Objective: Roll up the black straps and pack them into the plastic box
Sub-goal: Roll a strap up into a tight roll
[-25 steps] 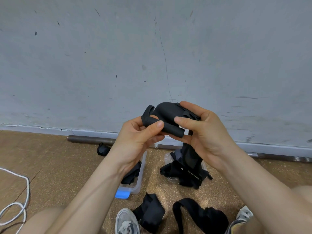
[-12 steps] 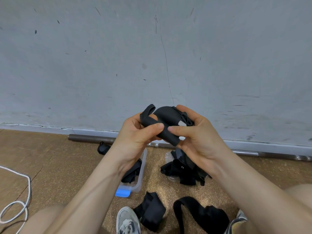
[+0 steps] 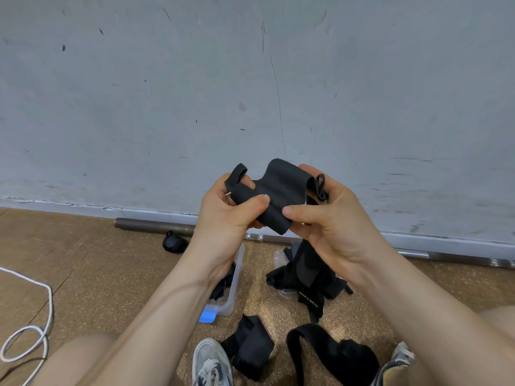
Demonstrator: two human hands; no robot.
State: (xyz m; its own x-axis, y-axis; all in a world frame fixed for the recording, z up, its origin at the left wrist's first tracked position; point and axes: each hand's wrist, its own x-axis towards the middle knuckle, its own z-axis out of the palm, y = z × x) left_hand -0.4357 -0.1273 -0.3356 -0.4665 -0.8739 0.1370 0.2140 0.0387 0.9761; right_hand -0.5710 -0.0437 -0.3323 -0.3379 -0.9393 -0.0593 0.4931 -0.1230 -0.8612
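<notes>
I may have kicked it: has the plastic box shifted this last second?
No; the plastic box keeps its spot relative to the metal pipe.

A brown speckled floor point(image 3: 83, 260) carries a clear plastic box point(image 3: 237, 274), a heap of black straps point(image 3: 284, 277) just beside it, two loose straps point(image 3: 250, 349) near grey shoes point(image 3: 209, 360) — plus a rolled strap point(image 3: 174, 242) by a metal pipe point(image 3: 153, 226) and a white cable point(image 3: 50, 302) at the left.

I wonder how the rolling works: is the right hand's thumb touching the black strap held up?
Touching. The head view shows the right hand pinching the black strap, thumb tip pressed on the fabric.
</notes>
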